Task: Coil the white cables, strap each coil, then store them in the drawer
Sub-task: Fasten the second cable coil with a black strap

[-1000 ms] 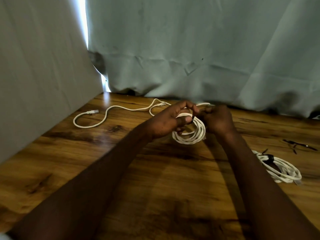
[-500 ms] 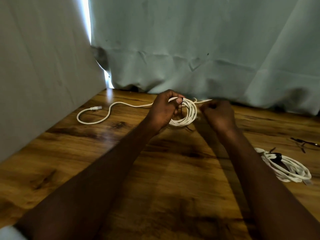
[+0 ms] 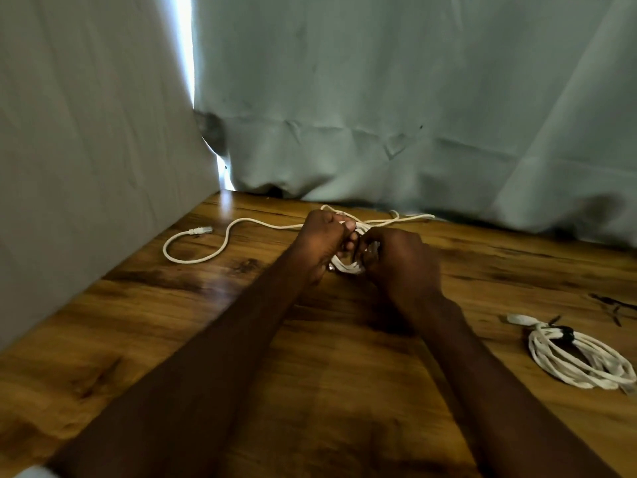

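Both fists have closed in together since a moment ago, my right hand now curled onto the white coil that my left hand grips, over the glossy wooden table. Off right lies a finished coil, looped ropey, cinched by a black strap. Farther out, the loose cable tail snakes to its plug, before creased grey curtains.

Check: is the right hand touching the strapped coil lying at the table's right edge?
Apart. Head view shows bare wood between the right hand and the strapped coil.
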Available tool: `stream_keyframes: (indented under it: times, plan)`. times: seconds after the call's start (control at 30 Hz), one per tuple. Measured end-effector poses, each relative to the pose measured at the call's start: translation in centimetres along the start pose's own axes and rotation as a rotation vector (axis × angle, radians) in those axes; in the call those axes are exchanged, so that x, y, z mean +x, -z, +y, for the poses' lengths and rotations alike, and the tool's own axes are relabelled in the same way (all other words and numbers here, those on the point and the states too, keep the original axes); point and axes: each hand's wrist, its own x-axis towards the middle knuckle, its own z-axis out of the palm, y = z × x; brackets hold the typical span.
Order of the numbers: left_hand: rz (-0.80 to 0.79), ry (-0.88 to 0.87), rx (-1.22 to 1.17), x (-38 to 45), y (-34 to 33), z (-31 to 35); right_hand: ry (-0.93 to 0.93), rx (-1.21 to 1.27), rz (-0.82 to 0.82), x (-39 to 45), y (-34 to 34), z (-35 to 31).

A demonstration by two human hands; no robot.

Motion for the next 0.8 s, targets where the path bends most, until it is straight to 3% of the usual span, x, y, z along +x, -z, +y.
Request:
stream_keyframes:
  times: [0.13, 0.3, 0.63, 0.8]
  plan:
    - [-0.032, 0.102, -0.099, -0.2, 0.2, 0.1, 0.019, -0.014, 0.023, -0.1, -0.5, 0.2]
    - [0.069, 0.053, -0.061, 0.0, 0.9, 0.1, 0.216, 0.353, 0.052, 0.4, -1.2, 0.8]
    - [0.010, 0.112, -0.070, 0.0, 0.8, 0.3, 0.261, 0.351, 0.238, 0.4, -1.4, 1.0]
    - [0.050, 0.010, -0.059, -0.4, 0.2, 0.5, 0.295, 0.286, 0.303, 0.5, -1.5, 1.1]
